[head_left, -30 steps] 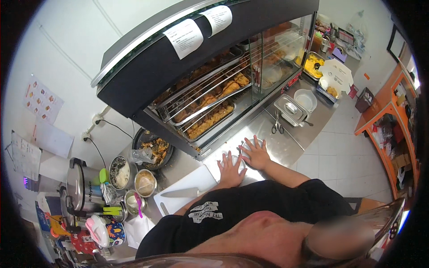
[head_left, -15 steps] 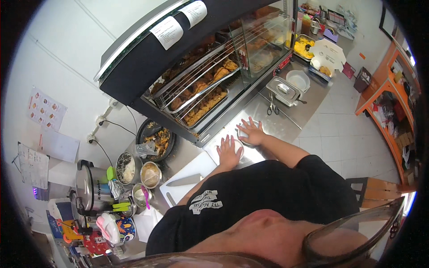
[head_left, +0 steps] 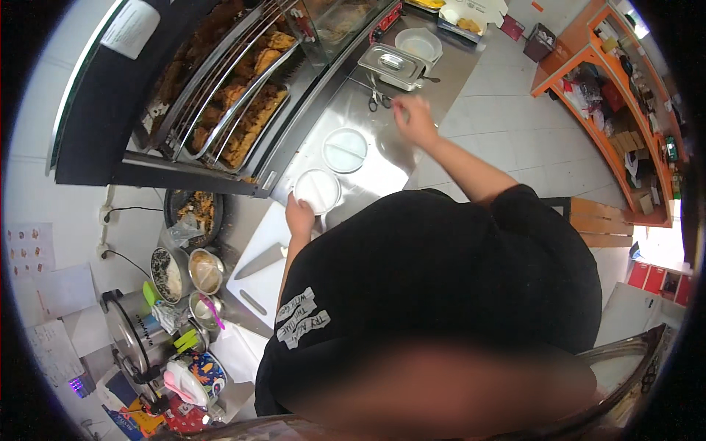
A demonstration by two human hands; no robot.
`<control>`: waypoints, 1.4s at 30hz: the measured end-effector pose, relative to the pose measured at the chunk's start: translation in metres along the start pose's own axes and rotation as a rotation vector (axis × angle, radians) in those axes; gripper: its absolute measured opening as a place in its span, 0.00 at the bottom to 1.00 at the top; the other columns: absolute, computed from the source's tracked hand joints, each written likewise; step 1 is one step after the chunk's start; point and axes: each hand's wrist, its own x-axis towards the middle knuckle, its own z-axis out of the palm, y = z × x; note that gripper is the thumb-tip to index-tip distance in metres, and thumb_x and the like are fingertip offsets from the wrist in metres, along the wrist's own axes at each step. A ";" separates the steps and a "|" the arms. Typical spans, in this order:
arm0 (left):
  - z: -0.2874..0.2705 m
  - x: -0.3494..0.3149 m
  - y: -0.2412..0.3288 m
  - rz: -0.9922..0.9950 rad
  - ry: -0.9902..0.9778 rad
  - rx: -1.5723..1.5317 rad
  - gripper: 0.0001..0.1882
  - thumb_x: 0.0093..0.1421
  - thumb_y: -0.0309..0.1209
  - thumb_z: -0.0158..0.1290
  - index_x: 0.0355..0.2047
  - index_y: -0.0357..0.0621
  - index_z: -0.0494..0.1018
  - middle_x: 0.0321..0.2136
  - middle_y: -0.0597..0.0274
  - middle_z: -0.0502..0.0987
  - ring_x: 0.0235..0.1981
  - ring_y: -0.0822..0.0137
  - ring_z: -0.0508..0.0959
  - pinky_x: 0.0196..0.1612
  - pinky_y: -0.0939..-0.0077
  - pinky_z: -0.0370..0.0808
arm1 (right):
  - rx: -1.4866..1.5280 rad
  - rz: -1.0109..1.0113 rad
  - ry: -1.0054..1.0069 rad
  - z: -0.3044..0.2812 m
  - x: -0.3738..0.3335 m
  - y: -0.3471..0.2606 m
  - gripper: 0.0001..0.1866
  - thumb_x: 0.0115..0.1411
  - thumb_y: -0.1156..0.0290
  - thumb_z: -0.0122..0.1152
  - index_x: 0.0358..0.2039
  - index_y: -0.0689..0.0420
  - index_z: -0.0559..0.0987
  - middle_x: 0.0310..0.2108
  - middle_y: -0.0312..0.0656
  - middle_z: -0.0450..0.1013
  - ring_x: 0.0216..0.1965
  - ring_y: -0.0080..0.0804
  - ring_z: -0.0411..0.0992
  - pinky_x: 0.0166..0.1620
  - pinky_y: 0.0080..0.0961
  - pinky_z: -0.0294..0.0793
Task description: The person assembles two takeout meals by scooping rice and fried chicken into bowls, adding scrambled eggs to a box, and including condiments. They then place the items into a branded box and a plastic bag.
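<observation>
Two round lidded plastic tubs stand side by side on the steel counter. The nearer is a white tub (head_left: 318,191), the farther a pale tub (head_left: 345,151); a straight line crosses each lid. My left hand (head_left: 299,216) grips the near left edge of the white tub, thumb and fingers against its side and rim. Raised over the counter's right edge, my right hand (head_left: 416,121) has loosely bent fingers, slightly blurred, with nothing visible in them. Just beyond its fingertips lie black-handled scissors (head_left: 379,100), apparently untouched.
A glass warmer with trays of fried food (head_left: 254,110) borders the counter on the left. Beyond the scissors sit a lidded steel pan (head_left: 397,65) and a white bowl (head_left: 418,45). A knife (head_left: 261,262) lies on a white cutting board (head_left: 250,290), near bowls and a cooker (head_left: 129,331).
Both hands lay flat on the tub lids before. My right hand has lifted off toward the scissors; my left has slid to the white tub's edge. The whole view has shifted.
</observation>
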 end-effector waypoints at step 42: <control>0.192 0.174 0.300 0.332 -0.005 0.036 0.09 0.51 0.23 0.52 0.35 0.43 0.73 0.45 0.52 0.69 0.46 0.53 0.75 0.48 0.63 0.74 | 0.775 0.112 -0.863 -0.035 0.143 0.189 0.13 0.58 0.68 0.66 0.39 0.59 0.75 0.28 0.38 0.73 0.24 0.21 0.69 0.29 0.20 0.69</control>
